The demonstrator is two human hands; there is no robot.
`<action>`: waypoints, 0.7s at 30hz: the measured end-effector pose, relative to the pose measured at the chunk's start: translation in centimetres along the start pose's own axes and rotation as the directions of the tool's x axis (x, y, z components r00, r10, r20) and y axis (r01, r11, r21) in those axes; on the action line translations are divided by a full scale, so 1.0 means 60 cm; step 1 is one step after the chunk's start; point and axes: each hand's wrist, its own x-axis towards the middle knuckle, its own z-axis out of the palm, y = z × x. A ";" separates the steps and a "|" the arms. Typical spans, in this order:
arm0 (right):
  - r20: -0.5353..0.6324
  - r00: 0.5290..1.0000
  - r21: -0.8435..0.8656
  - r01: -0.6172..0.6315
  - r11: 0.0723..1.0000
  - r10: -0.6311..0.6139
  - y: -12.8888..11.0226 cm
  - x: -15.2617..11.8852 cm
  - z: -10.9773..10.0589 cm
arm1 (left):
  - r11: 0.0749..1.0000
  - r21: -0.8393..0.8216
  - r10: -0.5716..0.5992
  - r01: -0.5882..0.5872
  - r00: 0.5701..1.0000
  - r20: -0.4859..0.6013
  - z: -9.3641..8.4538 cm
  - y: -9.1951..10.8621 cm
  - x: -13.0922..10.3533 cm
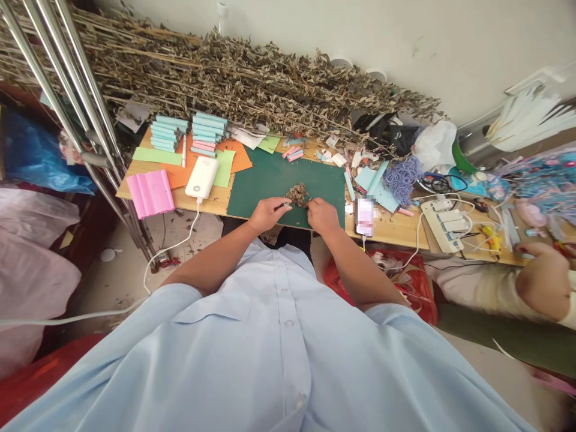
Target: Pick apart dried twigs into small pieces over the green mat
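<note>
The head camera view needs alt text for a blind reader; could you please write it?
A person's left hand and right hand flank a small heap of brown dried plant matter on a dark green rectangular mat. Beyond lie long dried leafy stalks; to the left are pale blue rolls and a white rounded power bank.

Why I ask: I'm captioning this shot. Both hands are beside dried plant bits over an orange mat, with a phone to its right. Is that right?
Not quite: the head view shows a green mat, not orange. The left hand and right hand are beside the dried plant bits, and the phone is to its right.
</note>
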 end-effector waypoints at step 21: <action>-0.077 0.921 0.686 -0.229 0.691 0.381 0.010 0.006 0.013 | 1.000 -0.027 -0.012 0.012 1.000 -0.005 -0.001 0.005 0.000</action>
